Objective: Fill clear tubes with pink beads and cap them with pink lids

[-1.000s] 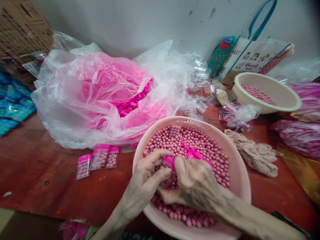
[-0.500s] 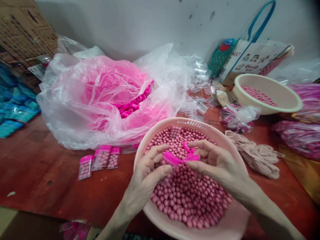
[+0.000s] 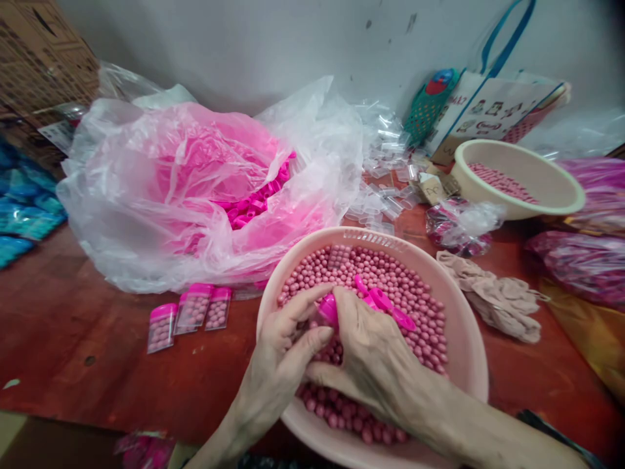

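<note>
Over a pale pink basin [image 3: 474,352] of round pink beads [image 3: 432,316], both hands meet at a small clear container with a pink cap [image 3: 329,309]. My left hand [image 3: 279,352] is closed around the container, its thumb along the near side. Fingers of my right hand [image 3: 374,355] press against the capped end from the right and hide much of it. Several loose pink caps [image 3: 383,301] lie on the beads just beyond my right hand. A filled clear container [image 3: 339,256] rests on the beads at the basin's far side.
Several capped containers of beads [image 3: 161,329] lie on the red table left of the basin. Behind is a plastic bag [image 3: 117,215] of pink caps. Empty clear containers [image 3: 383,202], a cream bowl [image 3: 547,202] and beige gloves [image 3: 493,296] are to the right.
My right hand has let go of the loose caps, which now rest on the beads. It has moved left onto the container's capped end; my left hand still holds the container.
</note>
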{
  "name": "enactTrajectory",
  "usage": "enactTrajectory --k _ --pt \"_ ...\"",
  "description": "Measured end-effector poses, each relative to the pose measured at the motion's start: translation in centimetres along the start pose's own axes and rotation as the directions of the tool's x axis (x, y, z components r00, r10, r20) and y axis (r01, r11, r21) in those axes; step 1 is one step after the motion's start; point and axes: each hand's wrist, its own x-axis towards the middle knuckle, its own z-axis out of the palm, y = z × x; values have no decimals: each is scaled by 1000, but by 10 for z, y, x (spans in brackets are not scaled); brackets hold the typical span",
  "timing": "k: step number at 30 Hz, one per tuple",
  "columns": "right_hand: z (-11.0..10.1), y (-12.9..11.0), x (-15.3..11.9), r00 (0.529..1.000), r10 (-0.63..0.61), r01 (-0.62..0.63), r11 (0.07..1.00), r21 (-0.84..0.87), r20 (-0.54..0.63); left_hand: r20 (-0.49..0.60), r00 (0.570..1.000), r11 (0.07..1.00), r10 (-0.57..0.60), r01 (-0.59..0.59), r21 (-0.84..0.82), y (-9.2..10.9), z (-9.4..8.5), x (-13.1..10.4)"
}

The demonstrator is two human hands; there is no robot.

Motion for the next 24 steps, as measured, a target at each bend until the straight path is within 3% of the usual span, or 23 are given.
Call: enactTrajectory --k 3,10,13,16,19,22,24 --pt "2 -5 8 1000 -18 20 994 -107 19 -15 999 999 47 -47 15 -1 0 0" --pt "5 -5 14 992 -95 78 978 -195 -83 -26 999 997 45 -46 -67 2 2 2" --pt "5 -4 15 997 -48 44 997 -59 -67 -45 999 988 27 -34 -152 3 3 5" --pt "3 -4 15 997 79 -74 986 148 -25 -48 998 960 -30 15 -279 2 3 9" --pt "-2 -4 10 986 167 -167 955 244 22 -28 997 921 -75 58 -385 0 3 11" --pt "-10 3 2 991 127 -132 961 244 38 -120 992 905 -44 -11 -425 2 4 7" --pt "-17 16 -4 988 149 -152 965 214 31 -293 956 909 2 -124 -399 3 2 1"
